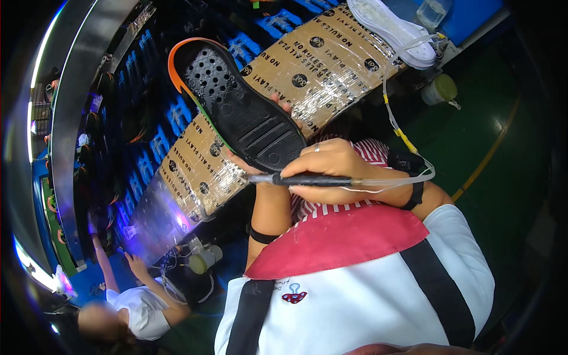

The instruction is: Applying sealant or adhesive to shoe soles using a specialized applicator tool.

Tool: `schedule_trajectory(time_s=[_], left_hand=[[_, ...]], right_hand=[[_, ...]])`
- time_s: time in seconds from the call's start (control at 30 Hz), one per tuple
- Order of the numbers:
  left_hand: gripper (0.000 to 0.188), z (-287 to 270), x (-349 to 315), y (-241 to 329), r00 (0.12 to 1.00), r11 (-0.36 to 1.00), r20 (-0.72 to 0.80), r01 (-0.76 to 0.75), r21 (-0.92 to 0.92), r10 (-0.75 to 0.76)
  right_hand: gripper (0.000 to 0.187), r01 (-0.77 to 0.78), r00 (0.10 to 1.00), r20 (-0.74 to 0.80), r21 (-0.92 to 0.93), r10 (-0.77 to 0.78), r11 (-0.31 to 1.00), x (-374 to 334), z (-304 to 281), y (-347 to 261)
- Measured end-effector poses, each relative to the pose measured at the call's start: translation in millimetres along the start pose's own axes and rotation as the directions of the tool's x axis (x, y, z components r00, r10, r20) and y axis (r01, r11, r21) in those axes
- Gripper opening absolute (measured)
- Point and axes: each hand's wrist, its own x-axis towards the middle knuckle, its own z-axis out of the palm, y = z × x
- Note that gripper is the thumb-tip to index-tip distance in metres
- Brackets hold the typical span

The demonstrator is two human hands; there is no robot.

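Observation:
A black shoe sole (239,109) with an orange and green rim is tilted up in front of me, its holed heel end pointing away to the upper left. My left hand (240,165) grips it from beneath, fingers showing at both edges and the palm hidden. In my closed right hand (331,161) is a glue brush (316,180) with a black grip. Its tip lies beside the sole's near end, close to my left wrist; whether they touch I cannot tell. A clear tube (390,118) with yellow joints runs from the brush's back end.
A bench covered in printed brown cardboard (340,65) under clear film crosses ahead. White soles (396,32) lie at its far right, near a clear cup (432,12) and a hanging jar (441,90). Blue racks (157,148) line the far side. A co-worker (142,313) works at lower left.

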Motion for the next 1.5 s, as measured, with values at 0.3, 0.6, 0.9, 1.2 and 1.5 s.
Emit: schedule_trajectory(time_s=[0.3, 0.6, 0.9, 1.2, 1.5], left_hand=[[0.099, -9.1, 1.2, 17.7, 0.988, 0.996, -0.129, 0.080, -0.037, -0.084], [0.105, -5.8, 7.0, 29.8, 0.989, 0.989, -0.023, 0.148, 0.023, -0.147], [0.110, 11.2, 6.9, 31.7, 1.000, 0.969, -0.016, 0.001, 0.246, 0.003], [0.111, 11.4, 4.7, 43.2, 0.990, 0.930, -0.117, 0.116, 0.348, -0.080], [0.098, 3.9, 2.0, 52.5, 0.968, 0.900, -0.232, 0.183, 0.397, -0.094]], right_hand=[[0.025, -0.171, 0.981, 0.111, 0.121, 0.158, 0.978, -3.5, -4.5, 1.1], [0.026, -0.239, 0.953, 0.227, 0.169, 0.199, 0.956, -9.9, -10.2, 2.0], [0.027, -0.224, 0.955, 0.228, 0.125, 0.192, 0.967, -14.7, -13.2, 5.9], [0.025, -0.234, 0.949, 0.225, 0.028, 0.222, 0.972, -12.0, -22.1, 8.7], [0.023, -0.228, 0.937, 0.300, 0.132, 0.180, 0.965, -7.9, -30.8, 14.5]])
